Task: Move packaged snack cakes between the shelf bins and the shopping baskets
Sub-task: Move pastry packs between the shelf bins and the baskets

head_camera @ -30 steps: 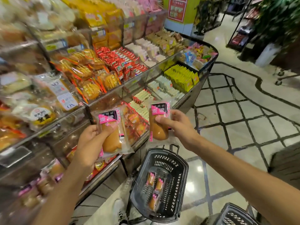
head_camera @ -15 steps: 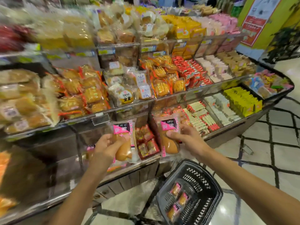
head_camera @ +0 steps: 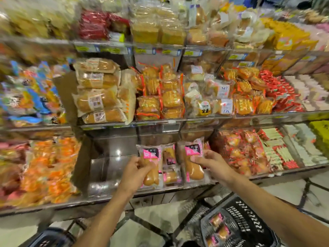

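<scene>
My left hand point(head_camera: 135, 173) grips a clear-wrapped snack cake with a pink label point(head_camera: 151, 168). My right hand point(head_camera: 211, 164) pinches a second pink-labelled snack cake point(head_camera: 194, 164). Both cakes are held up at the front of the lowest shelf bin point(head_camera: 170, 188), where more of the same cakes point(head_camera: 170, 166) lie between them. A black shopping basket point(head_camera: 249, 221) stands on the floor at the lower right with three of these cakes point(head_camera: 218, 229) inside.
Glass-fronted shelves hold bread packs point(head_camera: 99, 100), orange-wrapped cakes point(head_camera: 160, 97) and red packets point(head_camera: 281, 91). Left of the cake bin is a bare mirrored bin point(head_camera: 110, 168). A second dark basket's rim point(head_camera: 49, 237) shows at the lower left on the tiled floor.
The view has swung left toward the shelves. Both hands have carried their cakes forward to the lowest bin. The black basket now sits further right and lower in view.
</scene>
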